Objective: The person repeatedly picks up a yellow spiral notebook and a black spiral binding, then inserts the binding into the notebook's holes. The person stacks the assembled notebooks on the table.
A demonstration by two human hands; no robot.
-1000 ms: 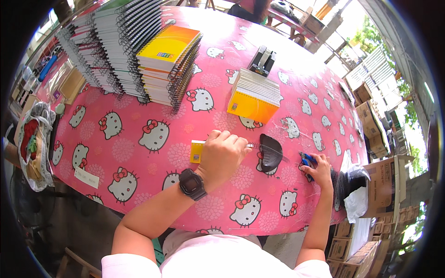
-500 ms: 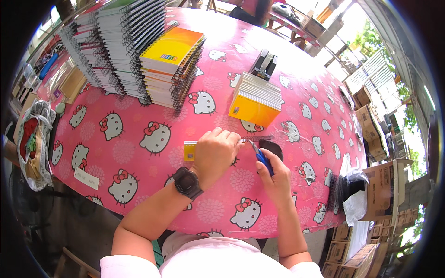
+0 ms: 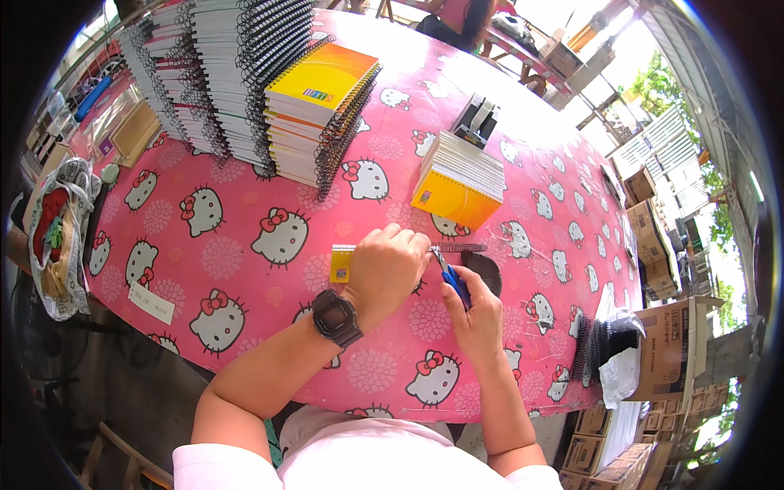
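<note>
My left hand (image 3: 389, 265), closed, presses on a small notebook with a yellow cover (image 3: 340, 265), whose left end sticks out beyond the palm. From beside its fingertips a thin dark spiral wire (image 3: 459, 247) runs out to the right. In my right hand (image 3: 480, 314) I grip blue-handled pliers (image 3: 456, 282). Their metal jaws are at the wire, close to my left fingertips; whether they bite on it is too small to tell. A dark rounded thing (image 3: 483, 273) lies just right of the pliers. My left hand covers most of the notebook.
A stack of yellow spiral notebooks (image 3: 322, 82) stands beside tall stacks of spiral-bound books (image 3: 224, 82) at the far left. A row of notebooks (image 3: 459, 181) sits ahead, with a black desk tool (image 3: 476, 120) behind it. Black coils (image 3: 594, 347) lie at the right edge, near cardboard boxes (image 3: 674, 347).
The pliers have moved slightly left, nearer my left fingertips, and stand at a somewhat different angle. My left hand keeps its place on the notebook. The whole view has shifted a little.
</note>
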